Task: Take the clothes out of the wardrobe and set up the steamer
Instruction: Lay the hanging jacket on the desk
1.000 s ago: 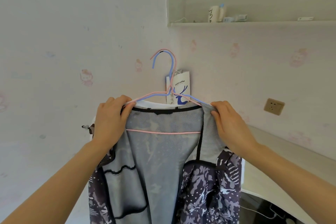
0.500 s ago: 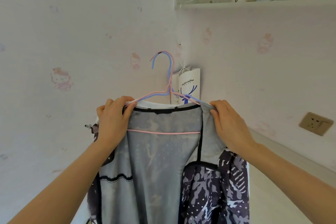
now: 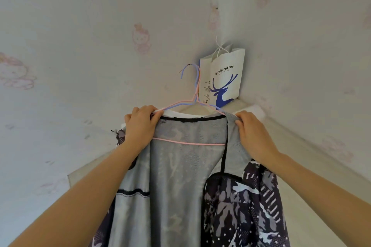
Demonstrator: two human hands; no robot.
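Both hands curled: left hand [image 3: 140,128] and right hand [image 3: 254,138] each pinched a shoulder of the camouflage jacket [image 3: 180,196] | jacket was aloft before the wall corner [image 3: 217,26], draped on two wire hangers [image 3: 195,94] | looked light, limp, mesh-lined, likely to slide off | safest hold: hanger shoulders through cloth

One pink hanger [image 3: 186,142], one blue hanger [image 3: 183,72], one jacket [image 3: 180,186], one bag [image 3: 224,78], one left hand [image 3: 138,126], one right hand [image 3: 253,136].

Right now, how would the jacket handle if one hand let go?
Probably floppy: the jacket drapes in soft folds below the hangers. Likely light: those thin hangers show no bending. Released by the right hand, that shoulder may sag.
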